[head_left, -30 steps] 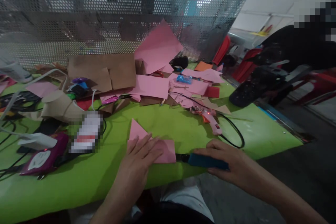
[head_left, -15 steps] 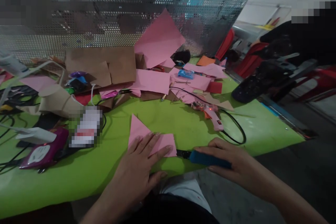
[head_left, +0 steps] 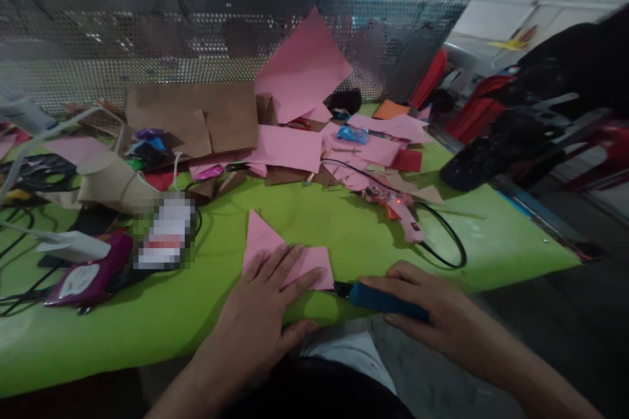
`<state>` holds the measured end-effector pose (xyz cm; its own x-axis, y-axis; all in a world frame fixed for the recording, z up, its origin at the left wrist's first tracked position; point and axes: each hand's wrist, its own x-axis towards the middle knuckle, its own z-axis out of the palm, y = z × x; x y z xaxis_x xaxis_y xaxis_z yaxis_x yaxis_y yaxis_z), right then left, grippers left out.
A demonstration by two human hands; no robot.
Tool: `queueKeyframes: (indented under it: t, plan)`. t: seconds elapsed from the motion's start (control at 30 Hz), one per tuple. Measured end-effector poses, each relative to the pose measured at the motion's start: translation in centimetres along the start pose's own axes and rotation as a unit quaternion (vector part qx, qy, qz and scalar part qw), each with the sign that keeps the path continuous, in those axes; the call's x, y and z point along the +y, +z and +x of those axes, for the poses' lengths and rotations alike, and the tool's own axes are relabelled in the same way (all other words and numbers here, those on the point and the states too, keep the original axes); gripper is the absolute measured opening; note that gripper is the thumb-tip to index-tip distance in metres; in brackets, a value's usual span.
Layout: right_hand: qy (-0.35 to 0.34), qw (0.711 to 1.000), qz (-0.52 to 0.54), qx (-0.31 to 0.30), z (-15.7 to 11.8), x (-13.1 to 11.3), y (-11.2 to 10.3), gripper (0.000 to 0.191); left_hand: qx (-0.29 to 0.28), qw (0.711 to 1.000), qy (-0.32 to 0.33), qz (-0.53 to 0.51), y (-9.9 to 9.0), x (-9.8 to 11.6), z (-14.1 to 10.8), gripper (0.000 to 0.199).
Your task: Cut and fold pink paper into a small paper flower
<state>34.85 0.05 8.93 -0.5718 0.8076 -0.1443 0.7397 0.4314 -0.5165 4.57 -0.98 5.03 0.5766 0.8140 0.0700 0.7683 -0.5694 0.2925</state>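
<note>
My left hand (head_left: 270, 301) lies flat with fingers spread on a folded piece of pink paper (head_left: 316, 260), holding it against the green tabletop near the front edge. One pointed corner of the paper sticks up past my fingers. A blue-handled utility knife (head_left: 386, 301) is gripped in my right hand (head_left: 417, 298), its dark metal end pointing left at the paper's lower right corner. The tip runs along or under the paper's bottom edge; I cannot tell which.
A pink glue gun (head_left: 405, 219) with a lit red light and black cable lies behind my right hand. Pink and brown paper scraps (head_left: 289, 147) pile up at the back. At left are a purple power strip (head_left: 93, 275) and a white charger (head_left: 73, 245).
My right hand has shifted slightly left, bringing the knife's dark end further in along the paper's bottom edge. My left hand keeps the paper pressed down. The whole view has shifted slightly.
</note>
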Motion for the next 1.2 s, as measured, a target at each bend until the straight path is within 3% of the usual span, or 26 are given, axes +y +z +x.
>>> queueKeyframes:
  t: [0.43, 0.57, 0.73, 0.87, 1.0, 1.2]
  plan:
    - [-0.022, 0.999, -0.025, 0.029, 0.2, -1.3, 1.3, 0.046, 0.012, 1.0, -0.021, -0.008, 0.3, 0.7, 0.3, 0.062]
    - [-0.018, 0.999, -0.03, 0.018, -0.3, -1.1, 1.5, 0.044, 0.026, 0.998, -0.049, -0.011, 0.7, 1.4, 0.8, 0.06]
    - [-0.003, 0.999, -0.023, 0.048, -0.2, -1.5, 1.5, 0.042, 0.037, 0.996, -0.075, -0.021, 1.0, 2.2, 1.6, 0.059]
    - [0.007, 0.998, -0.027, 0.051, -0.9, -0.6, 0.6, 0.041, 0.053, 0.992, -0.111, -0.021, 0.2, 1.1, 1.3, 0.053]
    - [0.052, 0.992, -0.042, 0.106, -1.9, 0.8, -0.2, 0.041, 0.096, 0.983, -0.154, -0.033, -0.6, -0.7, 1.2, 0.053]
    - [0.068, 0.986, -0.056, 0.141, -1.5, 1.4, 0.0, 0.04, 0.134, 0.975, -0.159, -0.081, 0.1, -1.3, 2.1, 0.053]
